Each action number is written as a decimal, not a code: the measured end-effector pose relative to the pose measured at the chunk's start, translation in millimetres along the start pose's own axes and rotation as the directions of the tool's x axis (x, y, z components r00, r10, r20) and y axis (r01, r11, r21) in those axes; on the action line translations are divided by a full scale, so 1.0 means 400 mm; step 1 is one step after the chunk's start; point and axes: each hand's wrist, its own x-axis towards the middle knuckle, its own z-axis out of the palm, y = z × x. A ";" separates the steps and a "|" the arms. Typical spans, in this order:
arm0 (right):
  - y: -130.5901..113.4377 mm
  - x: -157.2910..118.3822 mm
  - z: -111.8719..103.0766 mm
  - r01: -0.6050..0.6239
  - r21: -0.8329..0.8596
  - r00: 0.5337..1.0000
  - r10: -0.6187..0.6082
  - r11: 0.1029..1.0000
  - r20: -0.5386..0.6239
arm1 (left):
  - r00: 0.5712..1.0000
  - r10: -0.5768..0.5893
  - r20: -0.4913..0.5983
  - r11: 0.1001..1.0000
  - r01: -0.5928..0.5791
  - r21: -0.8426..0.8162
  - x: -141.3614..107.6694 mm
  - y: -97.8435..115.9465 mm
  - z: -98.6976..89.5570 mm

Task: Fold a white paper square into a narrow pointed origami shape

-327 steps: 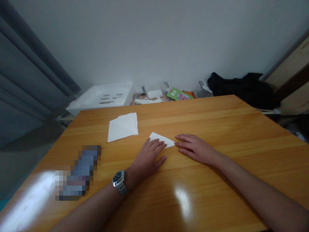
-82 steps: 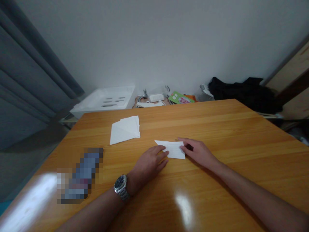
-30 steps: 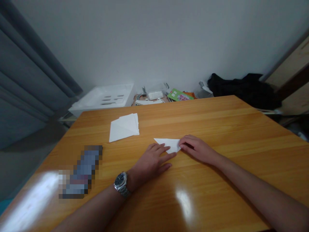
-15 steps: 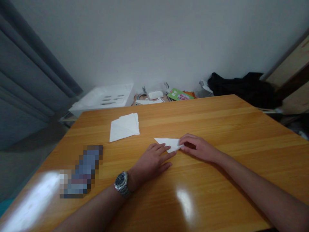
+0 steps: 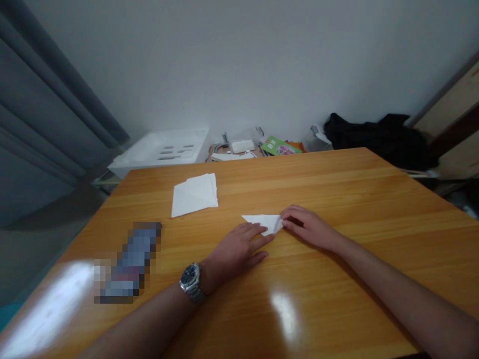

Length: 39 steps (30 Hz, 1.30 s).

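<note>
A small white folded paper (image 5: 262, 220), roughly triangular, lies on the wooden table (image 5: 337, 299) between my hands. Its right part shows a raised or creased flap. My left hand (image 5: 239, 249), with a metal watch (image 5: 190, 280) on the wrist, rests with fingers spread, the fingertips pressing on the paper's near edge. Thumb and fingers of my right hand (image 5: 305, 224) pinch the paper's right corner. Farther left lie several white paper sheets (image 5: 194, 194), stacked unevenly.
A blurred-out dark oblong object (image 5: 130, 264) lies on the table's left side. Beyond the far edge are a white plastic tray (image 5: 164, 144), a green booklet (image 5: 277, 145), loose odds and ends, and a black cloth or bag (image 5: 377, 137). A grey curtain (image 5: 45, 99) hangs at left.
The paper's right corner now shows a clearer raised crease, and my right fingers have shifted slightly right at that corner. My left hand stays on the paper. The view has moved slightly.
</note>
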 end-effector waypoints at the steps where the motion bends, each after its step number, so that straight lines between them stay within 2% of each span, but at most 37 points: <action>1: 0.000 0.003 0.002 -0.012 0.001 1.000 0.012 1.000 -0.006 | 1.000 -0.003 -0.005 1.000 0.003 -0.003 0.000 0.000 0.001; 15: -0.008 0.050 0.028 -0.113 -0.080 0.993 0.110 0.990 -0.048 | 1.000 0.002 -0.013 1.000 -0.002 -0.018 0.001 0.005 0.000; 29: -0.004 0.046 0.069 -0.125 -0.190 0.981 0.092 0.974 -0.174 | 1.000 -0.003 -0.013 1.000 0.003 -0.010 0.000 0.006 -0.001; 39: -0.008 0.049 0.076 -0.124 -0.232 0.978 0.080 0.965 -0.192 | 1.000 -0.006 -0.008 1.000 0.006 -0.010 0.002 0.007 -0.003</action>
